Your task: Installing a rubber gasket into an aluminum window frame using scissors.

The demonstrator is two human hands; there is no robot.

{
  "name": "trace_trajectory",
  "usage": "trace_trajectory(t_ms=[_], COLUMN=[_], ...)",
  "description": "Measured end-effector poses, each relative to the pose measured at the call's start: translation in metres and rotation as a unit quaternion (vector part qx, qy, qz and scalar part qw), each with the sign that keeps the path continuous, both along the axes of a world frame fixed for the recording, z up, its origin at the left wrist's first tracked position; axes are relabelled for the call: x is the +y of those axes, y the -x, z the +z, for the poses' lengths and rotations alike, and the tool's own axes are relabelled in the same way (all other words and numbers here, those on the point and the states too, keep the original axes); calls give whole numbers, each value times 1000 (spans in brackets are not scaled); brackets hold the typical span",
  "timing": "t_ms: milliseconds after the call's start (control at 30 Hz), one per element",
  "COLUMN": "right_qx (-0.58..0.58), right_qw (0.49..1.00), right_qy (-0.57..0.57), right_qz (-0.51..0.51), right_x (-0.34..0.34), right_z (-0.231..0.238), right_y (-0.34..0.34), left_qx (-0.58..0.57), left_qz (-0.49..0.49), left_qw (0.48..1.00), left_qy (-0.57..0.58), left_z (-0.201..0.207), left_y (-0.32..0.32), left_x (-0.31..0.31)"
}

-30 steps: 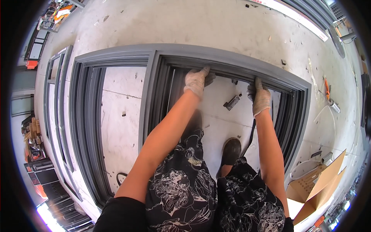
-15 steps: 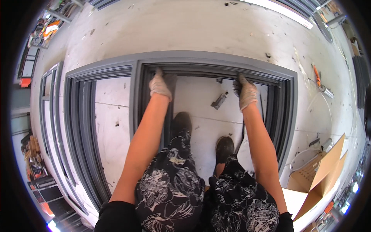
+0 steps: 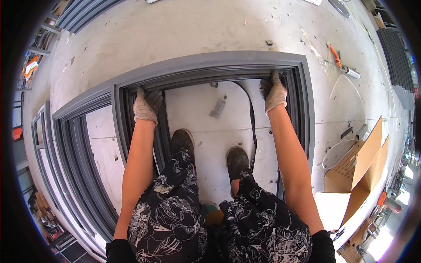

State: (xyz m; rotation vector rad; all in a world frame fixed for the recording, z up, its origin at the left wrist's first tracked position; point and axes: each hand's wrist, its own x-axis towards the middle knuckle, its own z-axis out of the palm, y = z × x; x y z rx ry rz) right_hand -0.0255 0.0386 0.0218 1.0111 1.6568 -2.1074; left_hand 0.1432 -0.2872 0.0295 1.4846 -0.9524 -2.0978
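A dark grey window frame (image 3: 210, 59) with two openings lies on the floor around my feet. My left hand (image 3: 147, 105), in a pale glove with dark fingers, is closed at the far left corner of the larger opening, its thumb on the inner edge. At that opening's far right corner, my right hand (image 3: 275, 94), gloved alike, has its thumb up against the grooved rail and its fingers bent beside it. A thin black strip (image 3: 253, 125) curves from the far rail down toward my right shoe. What lies under the thumbs is hidden.
Inside the opening lies a small grey bottle-like object (image 3: 218, 106). An orange-handled tool (image 3: 335, 56) rests on the floor at the right, with an open cardboard box (image 3: 351, 175) nearer. Another grey frame (image 3: 46, 144) stands left, and stacked profiles (image 3: 394, 61) lie far right.
The view has swung to the right, so the frame sits further left in it. My right hand has slid right along the far rail to the corner. My left hand stays near its corner.
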Motion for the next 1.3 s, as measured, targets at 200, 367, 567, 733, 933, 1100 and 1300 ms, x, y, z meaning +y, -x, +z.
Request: trace_trajectory(t_ms=[200,367,567,733,933,1100,1300], right_qx=[50,140,53,5,79,-37,12], right_qw=[975,765,692,858,813,826,800], right_qy=[-145,-490,-533,-148,-51,32,5], right_qz=[160,393,484,492,575,562,600], right_x=[32,20,9,-27,-35,-17,-1], right_z=[-57,-56,-59,2,10,43,97], right_y=[-40,-51,-48,-109,-159,-132,-128], left_qx=[-22,29,-63,-61,104,129,111], left_qz=[-51,-155,-323,-419,-420,-359,-315], left_qw=[998,987,944,904,898,923,939], left_qy=[35,6,-37,-57,-77,-54,78], left_z=[-5,-41,-42,-19,-6,34,112], left_y=[-4,-26,-34,-46,-35,-32,-31], left_x=[7,18,80,94,102,97,65])
